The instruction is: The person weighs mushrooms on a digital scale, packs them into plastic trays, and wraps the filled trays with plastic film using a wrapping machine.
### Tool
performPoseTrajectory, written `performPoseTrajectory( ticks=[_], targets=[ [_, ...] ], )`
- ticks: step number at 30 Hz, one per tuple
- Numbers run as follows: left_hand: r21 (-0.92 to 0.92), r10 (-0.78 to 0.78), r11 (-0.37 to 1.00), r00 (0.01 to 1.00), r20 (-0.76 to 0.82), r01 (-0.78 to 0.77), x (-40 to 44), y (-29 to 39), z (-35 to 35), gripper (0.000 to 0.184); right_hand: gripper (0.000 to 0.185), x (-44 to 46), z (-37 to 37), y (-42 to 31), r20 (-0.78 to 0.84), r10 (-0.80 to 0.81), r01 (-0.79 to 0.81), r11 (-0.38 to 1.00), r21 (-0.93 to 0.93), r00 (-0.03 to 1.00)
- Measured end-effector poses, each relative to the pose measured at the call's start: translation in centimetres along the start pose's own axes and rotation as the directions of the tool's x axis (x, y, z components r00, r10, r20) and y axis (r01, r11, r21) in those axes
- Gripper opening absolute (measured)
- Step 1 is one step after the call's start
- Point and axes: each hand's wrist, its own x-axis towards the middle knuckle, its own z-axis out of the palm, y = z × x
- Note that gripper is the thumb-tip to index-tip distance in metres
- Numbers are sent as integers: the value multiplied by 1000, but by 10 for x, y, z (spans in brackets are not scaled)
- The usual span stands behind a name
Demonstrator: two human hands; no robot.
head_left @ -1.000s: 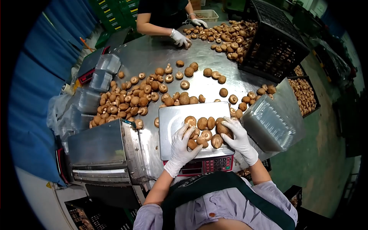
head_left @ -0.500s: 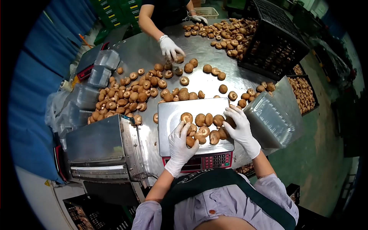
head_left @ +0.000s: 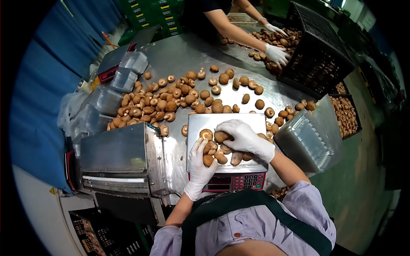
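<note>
A digital scale (head_left: 196, 123) with a metal plate stands in front of me, its red keypad edge toward my body. Several brown mushrooms (head_left: 206, 135) lie on the plate. My gloved left hand (head_left: 200, 164) curves around the ones at the plate's left side, fingertips touching them. My gloved right hand (head_left: 244, 137) reaches over the plate from the right, its fingers closed round a mushroom (head_left: 220, 136) and covering part of the group. Below that palm, a paler mushroom (head_left: 236, 158) shows.
A mushroom pile (head_left: 162, 102) spreads beyond the scale to the left. Stacked clear trays (head_left: 305, 141) stand right; more trays (head_left: 104, 99) lie left, behind a metal machine (head_left: 113, 149). Across the table, a co-worker's gloved hands (head_left: 276, 54) touch mushrooms beside a black crate (head_left: 318, 55).
My right hand has moved left across the plate and closed on a mushroom. My left hand stays beside its mushrooms. The co-worker's hands have moved right to the pile by the crate.
</note>
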Motion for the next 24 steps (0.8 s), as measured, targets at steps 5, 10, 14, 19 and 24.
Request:
performPoseTrajectory(
  ticks=[5,10,14,19,24],
  targets=[
    [-288,-106,953,994,-31,93,5,0,-10,43,47,-15,-17,-14,-47,441,-343,756,557,896],
    [-489,-244,852,968,-56,187,26,12,-16,32,47,-46,-29,-9,-87,590,-445,690,571,803],
    [-366,-76,929,997,-24,63,51,19,-6,30,48,-66,-27,-6,-32,696,-431,480,764,717],
    [-566,-87,817,994,63,107,61,27,4,28,50,-83,-36,-15,-47,716,-449,486,750,696],
    [-586,-181,779,974,134,225,63,20,-5,30,44,-110,-41,-19,-102,739,-439,499,747,666]
  ],
)
